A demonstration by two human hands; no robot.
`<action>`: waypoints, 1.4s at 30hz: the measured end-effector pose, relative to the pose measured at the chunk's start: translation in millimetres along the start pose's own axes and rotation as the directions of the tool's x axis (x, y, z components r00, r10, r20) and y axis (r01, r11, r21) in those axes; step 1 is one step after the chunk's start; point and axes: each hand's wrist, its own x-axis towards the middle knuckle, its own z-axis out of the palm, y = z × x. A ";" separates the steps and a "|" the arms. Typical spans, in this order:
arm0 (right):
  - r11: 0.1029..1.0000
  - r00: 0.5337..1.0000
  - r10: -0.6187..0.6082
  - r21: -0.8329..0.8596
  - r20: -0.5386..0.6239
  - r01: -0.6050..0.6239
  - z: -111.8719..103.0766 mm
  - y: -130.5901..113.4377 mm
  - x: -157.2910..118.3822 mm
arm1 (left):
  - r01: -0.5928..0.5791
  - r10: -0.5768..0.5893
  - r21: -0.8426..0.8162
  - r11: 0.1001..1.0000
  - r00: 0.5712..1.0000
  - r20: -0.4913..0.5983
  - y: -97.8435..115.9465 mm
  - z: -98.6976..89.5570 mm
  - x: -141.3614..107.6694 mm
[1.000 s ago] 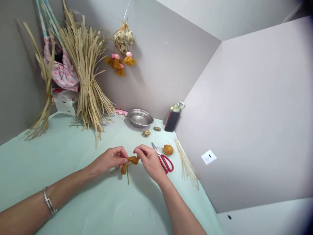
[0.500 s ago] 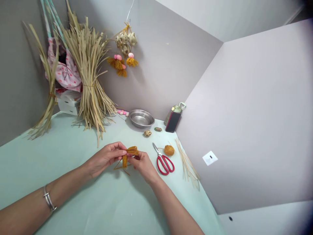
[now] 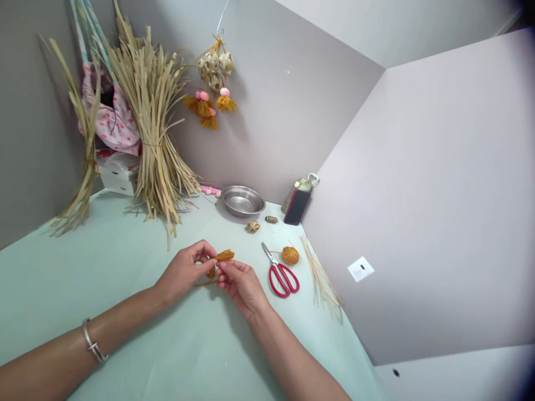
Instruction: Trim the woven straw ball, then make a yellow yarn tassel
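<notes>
A small looped bundle of mustard yarn (image 3: 226, 255) is pinched at its middle between the thumb and fingers of my left hand (image 3: 186, 270). Part of the bundle sticks out to the right, and part hangs below my fingers with a loose strand trailing left. My right hand (image 3: 244, 287) meets it from the right, thumb and fingertips closed on the yarn by the left thumb; the exact strand is too small to make out. Red-handled scissors (image 3: 283, 278) lie to the right, beside a ball of the same yarn (image 3: 290, 255).
Behind my hands stand a steel bowl (image 3: 242, 201), a woven ball (image 3: 253, 226), a small spool (image 3: 271, 219) and a phone (image 3: 297, 207) leaning on a bottle. Dried strips (image 3: 321, 278) lie at the right edge. A tall strip bundle (image 3: 154, 122) leans left; tasselled ornaments (image 3: 213, 83) hang behind.
My right hand has shifted slightly left and turned, its fingertips now closer to the left thumb. The bundle's right end looks narrower, and its hanging part is more hidden.
</notes>
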 end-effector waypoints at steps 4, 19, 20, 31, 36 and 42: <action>0.998 0.998 -0.068 -0.010 -0.008 0.068 2.6 2.4 -2.4 | -0.063 0.070 0.147 0.987 0.997 -0.039 1.5 2.4 -3.4; 0.977 0.993 -0.120 -0.181 -0.020 0.114 -5.8 -8.7 4.5 | -0.002 -0.015 0.126 0.992 0.991 0.130 12.0 -0.8 -7.0; 0.976 0.994 -0.112 -0.189 -0.020 0.106 -7.1 -9.4 4.8 | 0.024 -0.041 0.135 0.991 0.991 0.125 13.0 -2.9 -6.3; 0.970 0.998 -0.059 -0.236 0.015 0.061 -11.2 -3.7 6.8 | -0.073 -0.008 0.292 0.954 0.964 0.267 12.6 -14.1 1.7; 0.966 0.998 -0.055 -0.252 0.001 0.054 -10.4 -4.8 5.5 | -0.074 0.001 0.249 0.966 0.960 0.281 16.4 -11.0 -1.5; 0.936 0.996 -0.075 -0.347 -0.038 0.058 -9.0 -3.8 5.3 | -0.126 0.071 0.262 0.957 0.975 0.210 12.2 -4.6 -5.0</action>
